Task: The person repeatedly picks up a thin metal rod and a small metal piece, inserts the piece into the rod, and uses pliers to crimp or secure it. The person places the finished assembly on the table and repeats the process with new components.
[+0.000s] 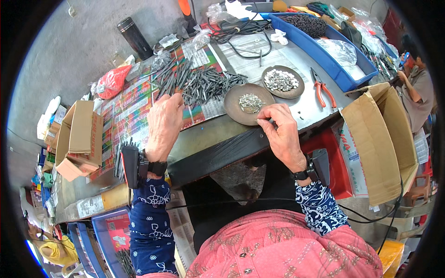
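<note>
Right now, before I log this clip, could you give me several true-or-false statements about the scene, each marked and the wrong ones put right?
1. The left hand is close to the pile of dark slender pieces. True.
2. The right hand is inside that pile. False: it is at the near edge of a brown dish holding small metal bits.
3. The pliers lie farther right than that dish. True.
4. The pliers have blue handles. False: their handles are orange-red.
5. The black flask is left of the blue tray. True.
</note>
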### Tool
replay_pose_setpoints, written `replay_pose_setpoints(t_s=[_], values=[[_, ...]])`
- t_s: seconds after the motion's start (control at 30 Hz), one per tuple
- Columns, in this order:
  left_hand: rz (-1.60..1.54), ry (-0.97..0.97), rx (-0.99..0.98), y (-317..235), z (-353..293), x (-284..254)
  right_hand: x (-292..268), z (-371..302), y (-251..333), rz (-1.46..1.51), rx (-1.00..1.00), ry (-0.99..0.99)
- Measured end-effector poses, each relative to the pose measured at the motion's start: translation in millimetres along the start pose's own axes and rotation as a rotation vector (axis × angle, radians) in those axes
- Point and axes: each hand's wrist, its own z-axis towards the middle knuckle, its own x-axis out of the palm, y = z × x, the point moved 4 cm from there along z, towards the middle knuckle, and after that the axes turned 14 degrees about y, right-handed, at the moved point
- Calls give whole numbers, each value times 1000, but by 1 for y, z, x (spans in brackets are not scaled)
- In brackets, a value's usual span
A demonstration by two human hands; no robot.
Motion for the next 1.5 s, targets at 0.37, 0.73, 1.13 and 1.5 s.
replay_pose_setpoints(t_s=[0.37,0.73,1.13,1.5], values=[[28,138,-20,-7,33,24,1,-1,-1,-18,-46,-94],[140,81,-4,15,37,36,2,-1,1,-69,-99,-129],[96,-69,-88,31,37,22,2,-2,1,-100,-103,-134],[172,25,-182,61,45,40,2,-2,2,-115,-125,-144]])
